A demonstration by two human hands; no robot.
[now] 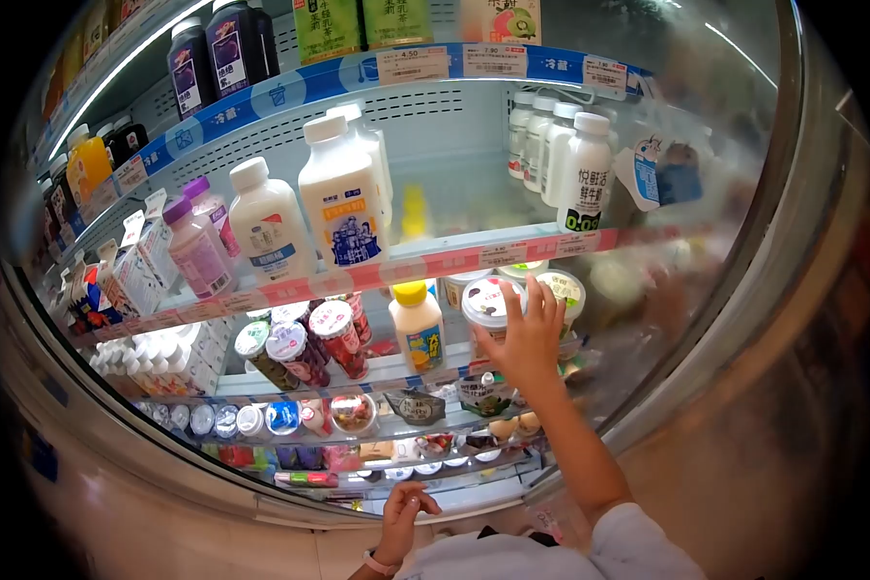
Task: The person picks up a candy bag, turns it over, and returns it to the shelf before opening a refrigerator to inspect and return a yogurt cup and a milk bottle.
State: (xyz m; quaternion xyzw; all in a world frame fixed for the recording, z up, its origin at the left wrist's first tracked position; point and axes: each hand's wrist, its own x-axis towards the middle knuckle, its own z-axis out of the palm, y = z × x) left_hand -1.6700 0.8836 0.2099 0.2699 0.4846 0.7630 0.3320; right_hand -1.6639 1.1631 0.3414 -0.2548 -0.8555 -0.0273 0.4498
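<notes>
My right hand (pixel 527 338) reaches into a refrigerated display case, its fingers spread over a round tub with a white lid (pixel 493 302). Whether the fingertips touch the tub cannot be made out. Another round tub (pixel 563 292) stands just right of it, partly behind my fingers. To the left is a yellow-capped bottle (pixel 417 329) on the same shelf. Low in front of my body, outside the case, my left hand (pixel 403 512) has its fingers curled loosely, apart from any product, with a band on the wrist.
Above my right hand runs a shelf edge with a pink price strip (pixel 435 258), bearing milk bottles (pixel 343 193). A blue-edged shelf (pixel 358 77) is higher up. Cups (pixel 336 338) stand at the left, with lower shelves beneath. The case's frame (pixel 735 319) curves along the right.
</notes>
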